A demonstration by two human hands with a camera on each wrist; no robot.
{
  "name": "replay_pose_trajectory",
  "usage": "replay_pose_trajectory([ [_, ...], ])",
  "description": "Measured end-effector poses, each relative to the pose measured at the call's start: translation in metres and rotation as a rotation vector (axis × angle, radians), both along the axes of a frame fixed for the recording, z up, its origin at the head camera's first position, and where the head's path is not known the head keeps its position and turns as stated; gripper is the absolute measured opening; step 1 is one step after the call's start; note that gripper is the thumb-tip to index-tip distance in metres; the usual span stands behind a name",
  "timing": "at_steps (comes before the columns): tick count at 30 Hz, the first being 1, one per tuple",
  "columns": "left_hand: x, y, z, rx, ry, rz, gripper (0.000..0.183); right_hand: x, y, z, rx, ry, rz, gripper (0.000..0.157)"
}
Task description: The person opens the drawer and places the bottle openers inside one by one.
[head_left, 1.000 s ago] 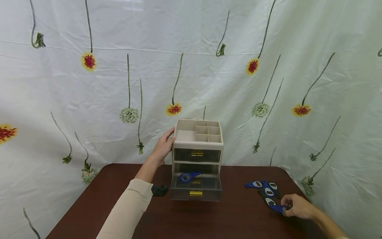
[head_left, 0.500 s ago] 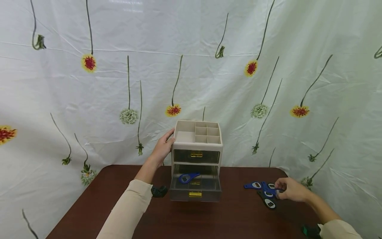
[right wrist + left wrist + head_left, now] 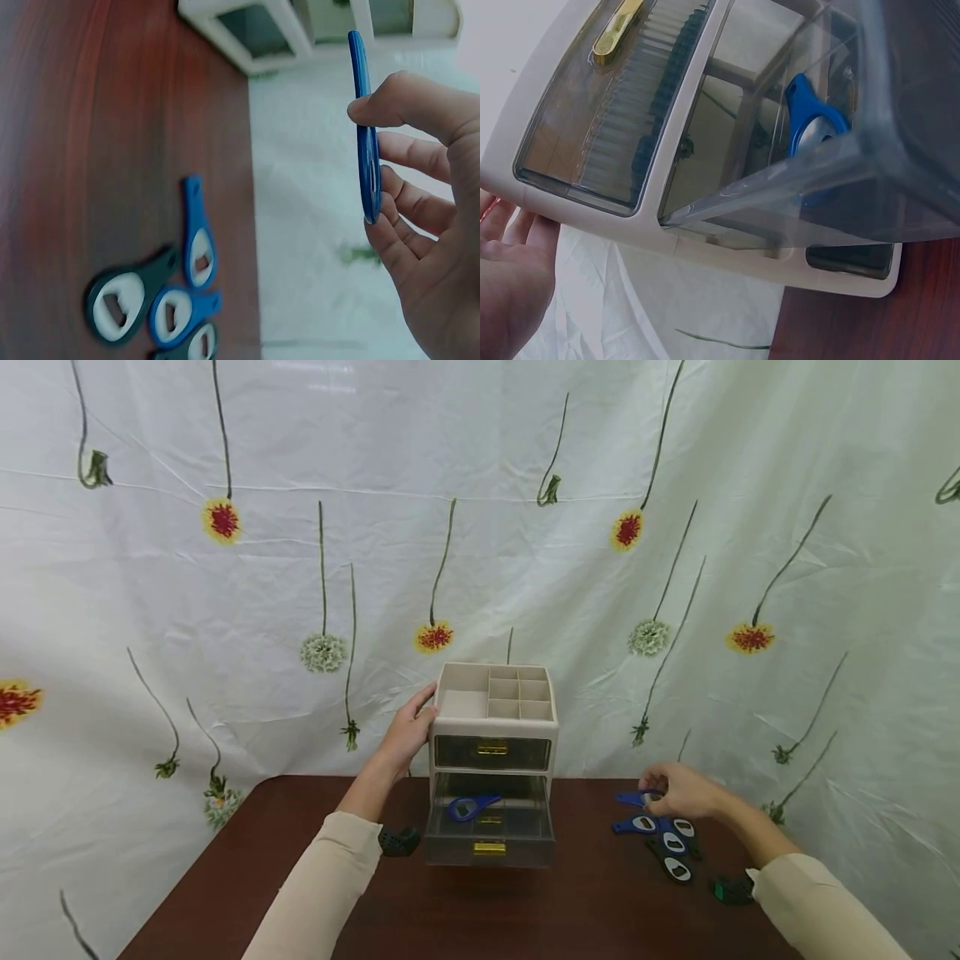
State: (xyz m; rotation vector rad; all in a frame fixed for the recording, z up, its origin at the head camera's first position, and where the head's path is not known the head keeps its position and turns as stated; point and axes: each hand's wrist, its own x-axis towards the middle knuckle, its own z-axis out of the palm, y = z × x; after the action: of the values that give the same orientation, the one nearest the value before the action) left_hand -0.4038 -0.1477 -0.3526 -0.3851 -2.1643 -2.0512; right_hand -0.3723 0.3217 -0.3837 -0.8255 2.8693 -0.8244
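Note:
My left hand (image 3: 408, 727) rests against the left side of a cream drawer organizer (image 3: 495, 727), with its fingers on the side wall. The middle drawer (image 3: 450, 852) is pulled out, and a blue bottle opener (image 3: 802, 105) lies in it. Above the table's right part, my right hand (image 3: 684, 792) pinches another blue bottle opener (image 3: 361, 67) between thumb and fingers. In the right wrist view that opener is seen edge-on. Below it on the table lie several more, among them a blue bottle opener (image 3: 196, 217) and a black bottle opener (image 3: 116, 307).
The organizer has an open top tray (image 3: 465, 702) with small compartments. Its top drawer (image 3: 457, 752) is closed, with a gold handle. Behind the dark red-brown table (image 3: 585, 893) hangs a white cloth (image 3: 480, 568) printed with flowers.
My right hand has lifted a blue bottle opener off the group and carried it away from me and to the left. The left hand stays at the organizer.

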Motion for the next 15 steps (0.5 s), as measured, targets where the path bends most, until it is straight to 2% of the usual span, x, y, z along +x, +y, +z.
replay_pose_trajectory([
  [5, 0.002, -0.001, 0.002, -0.003, 0.01, 0.001, 0.055, -0.01, -0.031, 0.017, 0.01, 0.021, 0.073, 0.022],
  [11, 0.001, 0.0, 0.001, -0.005, 0.02, -0.009, 0.055, -0.01, -0.066, 0.032, 0.034, 0.06, 0.109, 0.023],
  [15, 0.002, 0.0, -0.001, -0.005, 0.016, 0.0, 0.055, -0.01, -0.089, 0.037, 0.054, 0.098, 0.17, 0.028],
])
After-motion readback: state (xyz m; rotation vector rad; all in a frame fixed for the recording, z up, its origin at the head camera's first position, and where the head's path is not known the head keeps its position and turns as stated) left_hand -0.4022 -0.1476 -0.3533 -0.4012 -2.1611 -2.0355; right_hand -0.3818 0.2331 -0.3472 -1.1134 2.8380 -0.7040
